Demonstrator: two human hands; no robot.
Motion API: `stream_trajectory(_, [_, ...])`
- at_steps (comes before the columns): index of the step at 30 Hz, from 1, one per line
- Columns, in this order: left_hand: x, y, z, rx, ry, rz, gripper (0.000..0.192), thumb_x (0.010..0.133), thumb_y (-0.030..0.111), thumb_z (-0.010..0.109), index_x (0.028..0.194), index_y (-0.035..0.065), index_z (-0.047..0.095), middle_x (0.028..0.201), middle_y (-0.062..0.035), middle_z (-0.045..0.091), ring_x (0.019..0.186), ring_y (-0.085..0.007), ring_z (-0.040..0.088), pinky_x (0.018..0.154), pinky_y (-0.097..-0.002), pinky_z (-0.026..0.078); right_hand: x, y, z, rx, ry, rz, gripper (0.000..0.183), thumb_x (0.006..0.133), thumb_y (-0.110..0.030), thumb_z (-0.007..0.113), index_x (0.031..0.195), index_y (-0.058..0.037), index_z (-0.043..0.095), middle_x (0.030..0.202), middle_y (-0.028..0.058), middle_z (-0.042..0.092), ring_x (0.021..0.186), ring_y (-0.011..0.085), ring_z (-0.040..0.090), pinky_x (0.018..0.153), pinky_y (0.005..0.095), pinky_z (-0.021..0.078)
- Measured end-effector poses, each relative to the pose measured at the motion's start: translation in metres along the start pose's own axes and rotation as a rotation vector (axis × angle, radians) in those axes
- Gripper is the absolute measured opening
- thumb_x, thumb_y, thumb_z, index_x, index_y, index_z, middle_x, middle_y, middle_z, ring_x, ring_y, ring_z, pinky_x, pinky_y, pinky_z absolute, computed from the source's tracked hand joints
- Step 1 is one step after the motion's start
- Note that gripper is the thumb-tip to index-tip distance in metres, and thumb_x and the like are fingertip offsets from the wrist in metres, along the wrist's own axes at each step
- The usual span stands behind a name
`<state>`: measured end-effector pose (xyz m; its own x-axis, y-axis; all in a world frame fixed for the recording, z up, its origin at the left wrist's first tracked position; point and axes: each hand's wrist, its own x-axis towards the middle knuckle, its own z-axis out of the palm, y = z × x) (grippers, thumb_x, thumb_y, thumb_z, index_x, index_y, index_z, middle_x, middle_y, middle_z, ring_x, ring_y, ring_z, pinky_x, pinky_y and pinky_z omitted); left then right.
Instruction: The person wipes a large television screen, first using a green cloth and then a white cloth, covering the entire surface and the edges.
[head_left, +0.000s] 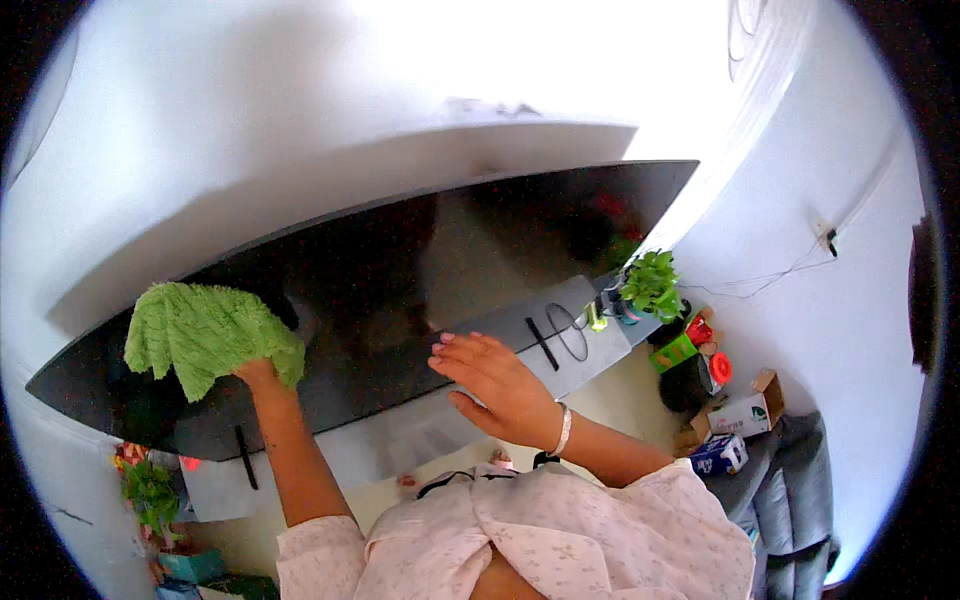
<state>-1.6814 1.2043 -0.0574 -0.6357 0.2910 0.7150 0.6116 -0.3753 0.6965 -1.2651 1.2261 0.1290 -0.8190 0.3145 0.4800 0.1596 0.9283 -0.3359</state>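
Observation:
A fluffy green cloth is in my left hand, which is mostly hidden beneath it. The cloth lies against the left part of a large flat-screen television, near its upper edge. My right hand, with a light bracelet on the wrist, is raised in front of the television's lower edge; it holds nothing and its fingers are extended. Whether it touches the screen I cannot tell.
Below the television is a light TV stand with a black cable. Potted plants stand at its right and left. Opened cardboard boxes and a grey sofa are at the right. Cords hang from a wall socket.

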Motion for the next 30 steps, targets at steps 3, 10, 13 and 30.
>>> stream_trajectory(3, [-0.017,0.081,0.079,-0.016,0.034,0.001,0.038,0.091,0.022,0.058,0.124,0.0031,0.054,0.125,-0.0128,0.055,0.115,-0.0313,0.05,0.101,-0.0448,0.039,-0.03,0.025,-0.022,-0.033,0.038,0.023,0.044,0.086,-0.011,0.059,0.128,-0.0039,0.048,0.132,0.0154,0.05,0.128,0.032,0.043,0.108,0.0473,0.0315])
stream_trajectory(10, [-0.041,0.169,0.198,0.85,-0.093,0.424,0.051,0.089,0.027,0.056,0.136,0.0076,0.046,0.143,-0.0171,0.039,0.133,-0.0373,0.033,0.111,-0.0513,0.021,-0.08,0.084,-0.074,-0.019,0.107,0.018,0.044,0.086,-0.011,0.059,0.128,-0.0033,0.048,0.131,0.0159,0.051,0.128,0.0323,0.043,0.108,0.0474,0.0319])
stream_trajectory(13, [-0.057,0.187,0.242,0.822,-0.178,0.351,0.055,0.088,0.031,0.057,0.136,0.0072,0.045,0.144,-0.0173,0.038,0.133,-0.0386,0.031,0.111,-0.0515,0.02,-0.099,0.102,-0.093,-0.033,0.113,0.071,0.046,0.082,-0.006,0.063,0.127,-0.005,0.05,0.131,0.014,0.052,0.127,0.0315,0.045,0.106,0.0463,0.0337])
stream_trajectory(30, [-0.107,0.297,0.459,0.359,-0.511,0.777,0.047,0.083,0.029,0.064,0.125,0.009,0.055,0.127,-0.0152,0.055,0.119,-0.0375,0.048,0.099,-0.0521,0.036,-0.163,0.175,-0.157,0.009,0.339,0.297,0.041,0.087,-0.009,0.06,0.127,-0.0039,0.05,0.128,0.0159,0.053,0.122,0.0338,0.049,0.1,0.0415,0.0403])
